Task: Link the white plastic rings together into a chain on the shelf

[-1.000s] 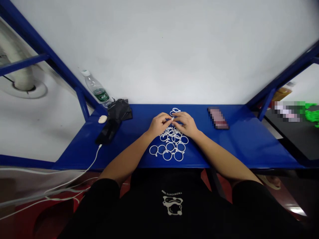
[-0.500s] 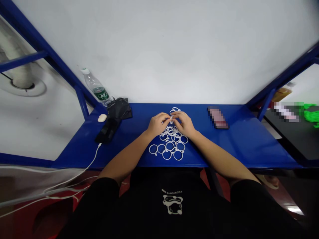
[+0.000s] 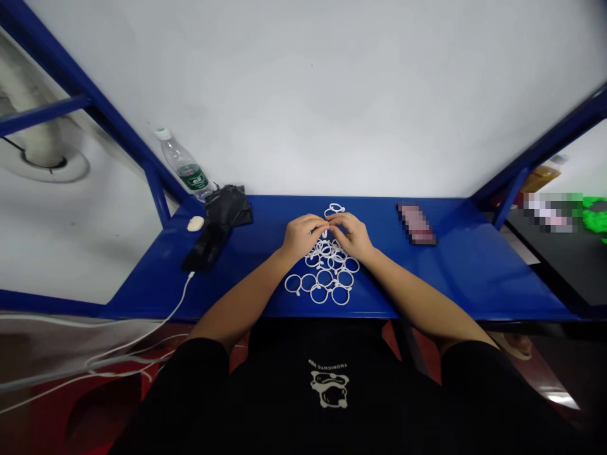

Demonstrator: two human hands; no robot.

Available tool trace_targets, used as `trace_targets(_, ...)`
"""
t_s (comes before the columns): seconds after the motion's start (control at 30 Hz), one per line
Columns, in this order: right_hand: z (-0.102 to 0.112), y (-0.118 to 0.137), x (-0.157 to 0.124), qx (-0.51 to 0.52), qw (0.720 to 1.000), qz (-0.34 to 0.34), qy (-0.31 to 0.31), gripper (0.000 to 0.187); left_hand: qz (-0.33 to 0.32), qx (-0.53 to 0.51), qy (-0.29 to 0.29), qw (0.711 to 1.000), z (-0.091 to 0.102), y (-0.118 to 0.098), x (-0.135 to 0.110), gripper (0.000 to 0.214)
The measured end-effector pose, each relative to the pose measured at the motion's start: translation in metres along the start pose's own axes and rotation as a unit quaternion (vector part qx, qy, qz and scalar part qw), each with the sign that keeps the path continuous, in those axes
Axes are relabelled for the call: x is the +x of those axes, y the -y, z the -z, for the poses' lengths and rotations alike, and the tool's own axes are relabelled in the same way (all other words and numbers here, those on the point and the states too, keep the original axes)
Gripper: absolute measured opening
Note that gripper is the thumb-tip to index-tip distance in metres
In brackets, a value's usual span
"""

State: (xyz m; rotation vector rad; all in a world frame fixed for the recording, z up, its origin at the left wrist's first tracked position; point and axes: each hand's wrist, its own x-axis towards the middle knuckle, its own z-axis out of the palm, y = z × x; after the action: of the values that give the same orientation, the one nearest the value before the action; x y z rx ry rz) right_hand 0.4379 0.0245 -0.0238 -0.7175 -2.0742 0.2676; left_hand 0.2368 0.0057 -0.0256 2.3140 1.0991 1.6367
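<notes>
The left hand and right hand are together at the fingertips above the table. A white bit shows just below the fingertips, but the fingers cover what they may be pinching, so I cannot tell if either hand is clamped on it. The white rings lie at 6 o'clock from the hands, the nearer ones overlapping too tightly to count. Another ring lies at 12 o'clock, its near side partly behind the fingers.

At 3 o'clock, the phone has its screen pixelated; farther that way, more pixelation veils something beside a green thing cut off by the frame. At 9 o'clock, a crumpled black bag is hard to make out against a black slab, which meets a white cable.

Between 9 and 10 o'clock, the bottle bears a green label with white characters too small to read. At 6 o'clock, the black shirt has a pale print under a line of tiny upside-down capitals, not surely legible.
</notes>
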Motion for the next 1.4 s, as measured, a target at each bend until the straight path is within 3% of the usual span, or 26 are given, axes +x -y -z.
trace_targets(0.2,-0.003,0.000,0.002,0.019,0.999,0.014,-0.022,0.013,0.032,-0.021,-0.037,0.999,-0.005,0.004,-0.004,0.008)
trace_targets(0.33,-0.007,-0.003,0.002,0.042,0.999,-0.013,-0.030,0.012,0.061,-0.011,-0.034,0.997,-0.009,0.009,-0.006,0.007)
trace_targets(0.63,-0.003,0.000,0.004,0.085,0.995,-0.043,-0.010,0.014,0.014,0.025,-0.027,0.999,-0.004,0.006,-0.005,0.002)
trace_targets(0.9,-0.006,-0.002,0.001,0.030,0.999,-0.045,-0.005,0.017,0.014,0.037,-0.007,0.999,-0.005,0.012,-0.005,0.008)
trace_targets(1.07,0.002,-0.027,0.002,-0.074,0.997,-0.011,0.026,0.027,0.015,0.044,0.056,0.997,-0.006,0.022,-0.005,0.004)
trace_targets(1.3,0.010,-0.086,-0.005,-0.193,0.970,-0.142,0.047,0.045,0.021,0.003,0.223,0.975,-0.011,0.020,-0.012,0.011)
trace_targets(1.4,0.003,-0.098,-0.008,-0.209,0.962,-0.168,0.060,0.048,0.029,-0.006,0.246,0.969,-0.012,0.017,-0.014,0.013)
